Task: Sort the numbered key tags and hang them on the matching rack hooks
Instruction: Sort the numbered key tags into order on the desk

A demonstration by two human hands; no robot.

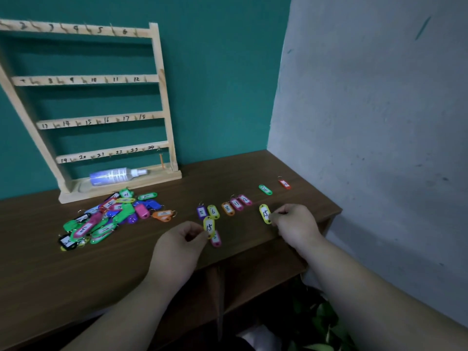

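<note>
Dark brown wooden table (126,274) set in a room corner. A pale wooden rack (162,97) stands at its back left edge, with a heap of coloured key tags (111,216) just in front. Rightward lies a loose row of tags: purple 5 (201,212), yellow 6 (213,211), orange 8 (227,208), pink 11 (236,203), another pink tag (245,200), green tag (265,189), and red tag (285,184) nearest the back right corner. Close to the front edge are two yellow 15 tags (209,226) (265,214).

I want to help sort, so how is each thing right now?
Left hand, pinching the left yellow tag.
Right hand, pinching the right yellow tag.
Tag pile, heaped and unsorted.
Tag row, lying flat, spaced out.
Rack, upright, most hooks bare.
Spray bottle, lying on its side.
</note>
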